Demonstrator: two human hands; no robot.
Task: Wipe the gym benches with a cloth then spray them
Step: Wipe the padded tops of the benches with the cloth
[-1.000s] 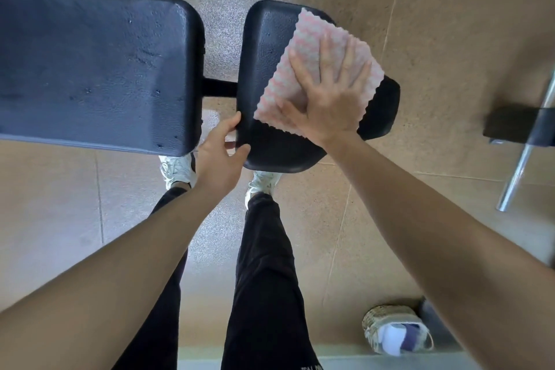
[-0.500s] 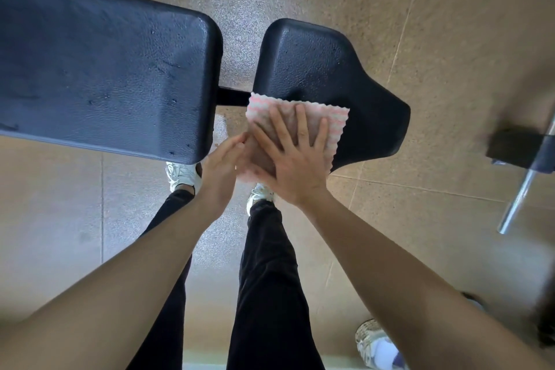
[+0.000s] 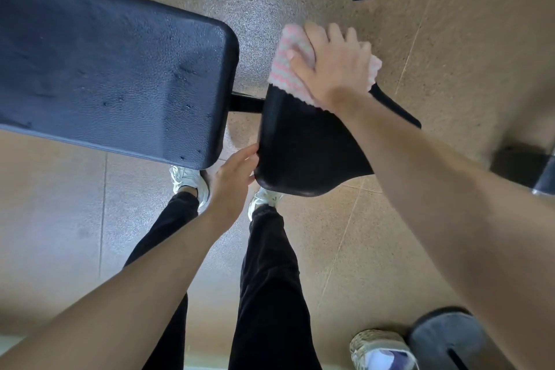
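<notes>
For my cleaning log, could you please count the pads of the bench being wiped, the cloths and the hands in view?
Bench pads: 2, long pad and seat pad
Cloths: 1, pink cloth
Hands: 2, left hand and right hand
Total: 5

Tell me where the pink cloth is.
In the head view the pink cloth sits upper right of centre, under the right hand on the far end of the small seat pad, right of the long bench pad.
</notes>
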